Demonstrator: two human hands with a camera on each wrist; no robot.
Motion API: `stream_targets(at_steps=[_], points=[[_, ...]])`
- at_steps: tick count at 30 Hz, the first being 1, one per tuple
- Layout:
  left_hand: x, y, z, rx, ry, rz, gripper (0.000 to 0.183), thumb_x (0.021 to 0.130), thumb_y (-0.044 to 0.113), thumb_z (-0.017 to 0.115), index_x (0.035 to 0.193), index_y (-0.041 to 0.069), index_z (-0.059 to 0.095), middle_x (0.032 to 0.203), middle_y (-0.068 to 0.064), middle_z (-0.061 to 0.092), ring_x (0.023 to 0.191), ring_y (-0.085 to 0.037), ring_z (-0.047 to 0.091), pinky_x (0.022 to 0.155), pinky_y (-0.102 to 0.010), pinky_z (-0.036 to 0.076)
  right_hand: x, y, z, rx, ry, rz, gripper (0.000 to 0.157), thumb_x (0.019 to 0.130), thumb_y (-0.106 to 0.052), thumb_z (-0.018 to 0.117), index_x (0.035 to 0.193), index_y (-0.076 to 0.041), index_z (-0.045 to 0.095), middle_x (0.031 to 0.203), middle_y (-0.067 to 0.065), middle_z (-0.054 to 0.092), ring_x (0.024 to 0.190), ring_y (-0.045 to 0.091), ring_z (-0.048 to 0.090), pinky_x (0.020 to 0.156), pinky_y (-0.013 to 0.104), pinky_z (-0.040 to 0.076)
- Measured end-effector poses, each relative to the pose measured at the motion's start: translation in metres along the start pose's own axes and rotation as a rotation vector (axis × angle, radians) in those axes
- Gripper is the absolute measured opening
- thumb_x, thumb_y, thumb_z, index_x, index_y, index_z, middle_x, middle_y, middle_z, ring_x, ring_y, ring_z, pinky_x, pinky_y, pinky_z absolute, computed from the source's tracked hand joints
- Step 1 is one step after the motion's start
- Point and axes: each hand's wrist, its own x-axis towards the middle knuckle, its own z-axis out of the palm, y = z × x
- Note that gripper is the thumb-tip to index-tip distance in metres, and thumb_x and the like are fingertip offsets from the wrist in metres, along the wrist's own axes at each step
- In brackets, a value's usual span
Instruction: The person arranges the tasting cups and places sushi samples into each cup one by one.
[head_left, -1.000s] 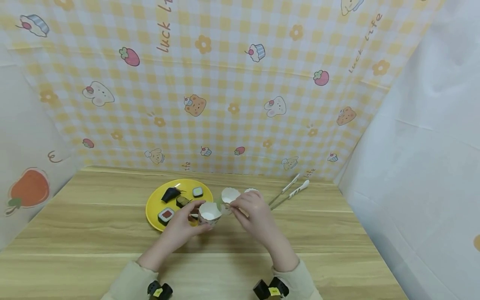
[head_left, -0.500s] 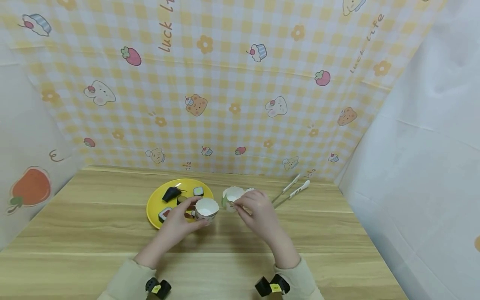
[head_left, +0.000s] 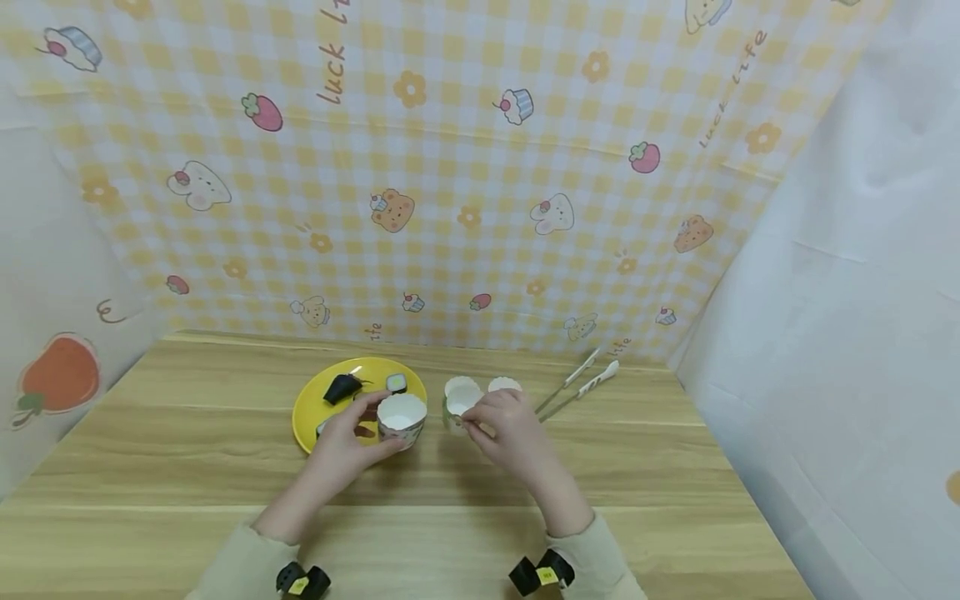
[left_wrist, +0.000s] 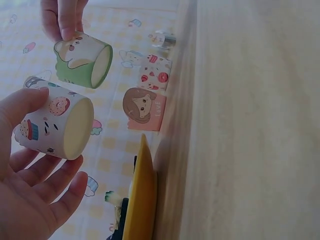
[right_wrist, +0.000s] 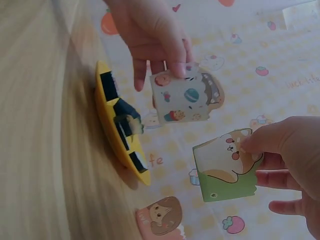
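Observation:
My left hand (head_left: 341,454) holds a paper baking cup (left_wrist: 55,117) with a cupcake and doughnut print, thumb on one side and fingers on the other. Its opening faces up in the head view, beside the plate's right edge. To its right, my right hand (head_left: 517,429) pinches a green and white baking cup (right_wrist: 227,167) with a puppy print by its scalloped rim. Both cups hang above the table. Beyond them stand a pink cup (left_wrist: 145,110) with a girl print and another cup (left_wrist: 156,71) with a red print.
A yellow plate (head_left: 303,417) at left bears toy sushi (head_left: 396,382) and a dark eggplant (head_left: 342,388); my left hand covers part of it. Tongs (head_left: 596,380) with white ends lie right of the cups. A checked cloth (head_left: 450,167) hangs behind the wooden table (head_left: 660,500).
My left hand has moved left with its cup, overlapping more of the plate and widening the gap between the held cups. The right hand stays in nearly the same place, still pinching the green cup.

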Motion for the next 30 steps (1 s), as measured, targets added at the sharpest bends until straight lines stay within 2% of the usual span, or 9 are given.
stream_targets(at_steps=[4, 12, 21, 30], points=[[-0.003, -0.001, -0.001, -0.013, -0.004, 0.0, 0.065, 0.074, 0.018, 0.084, 0.129, 0.002, 0.053, 0.112, -0.009, 0.062, 0.102, -0.024, 0.056, 0.078, -0.036, 0.053, -0.002, 0.0, 0.005, -0.001, -0.017, -0.007, 0.009, 0.077, -0.008, 0.08, 0.082, -0.012, 0.074, 0.081, -0.006, 0.069, 0.081, 0.012, 0.062, 0.088, 0.039, 0.048], [-0.01, -0.005, -0.002, -0.033, -0.005, -0.025, 0.067, 0.073, 0.017, 0.085, 0.13, 0.001, 0.053, 0.113, -0.008, 0.062, 0.102, -0.023, 0.056, 0.079, -0.042, 0.053, -0.009, 0.002, 0.015, -0.082, -0.06, -0.039, 0.007, 0.076, -0.011, 0.079, 0.081, -0.014, 0.075, 0.081, -0.007, 0.07, 0.083, 0.015, 0.063, 0.084, 0.038, 0.049], [-0.015, -0.008, -0.002, -0.016, -0.013, -0.027, 0.07, 0.072, 0.018, 0.086, 0.132, 0.003, 0.052, 0.115, -0.008, 0.062, 0.102, -0.023, 0.056, 0.078, -0.036, 0.053, -0.021, 0.009, 0.027, -0.116, -0.078, -0.053, 0.007, 0.077, -0.015, 0.079, 0.082, -0.017, 0.075, 0.084, -0.008, 0.07, 0.086, 0.013, 0.062, 0.087, 0.037, 0.048], [-0.016, -0.007, 0.0, -0.027, -0.033, -0.032, 0.068, 0.074, 0.017, 0.084, 0.132, 0.0, 0.052, 0.113, -0.009, 0.062, 0.102, -0.022, 0.055, 0.078, -0.035, 0.053, -0.023, 0.014, 0.034, -0.072, -0.08, -0.045, 0.007, 0.077, -0.012, 0.079, 0.082, -0.015, 0.075, 0.082, -0.007, 0.069, 0.084, 0.014, 0.062, 0.085, 0.037, 0.047]])
